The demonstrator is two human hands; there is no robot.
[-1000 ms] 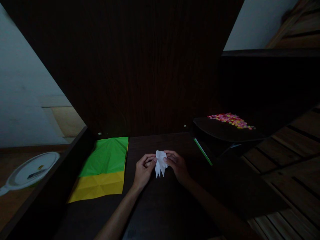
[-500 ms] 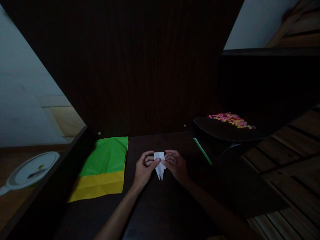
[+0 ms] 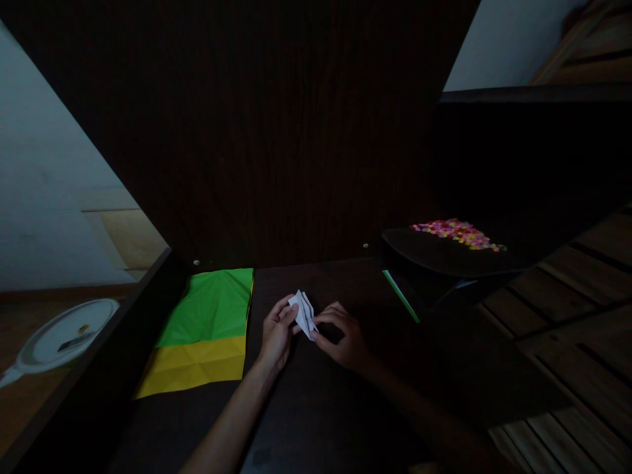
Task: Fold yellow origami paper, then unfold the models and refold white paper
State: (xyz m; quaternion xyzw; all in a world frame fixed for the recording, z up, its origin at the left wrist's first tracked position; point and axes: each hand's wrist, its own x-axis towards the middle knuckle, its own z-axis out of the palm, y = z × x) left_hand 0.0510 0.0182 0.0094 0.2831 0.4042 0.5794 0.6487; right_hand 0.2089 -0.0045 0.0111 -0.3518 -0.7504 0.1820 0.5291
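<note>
Two hands pinch a small folded white paper (image 3: pixel 303 314) just above a dark surface (image 3: pixel 316 408), right of a green-and-yellow sheet (image 3: pixel 205 332). The left hand (image 3: pixel 276 332) grips the paper's near-left edge; the right hand (image 3: pixel 343 336) closes on its lower tip. Light, thin and crease-prone, it looks best held by its folded edges with fingertips. Half a second ago it hung points-down between the hands; now it is tilted, seemingly edge-on in the dim light. Coloured bits (image 3: pixel 457 234) lie well right of the paper.
</note>
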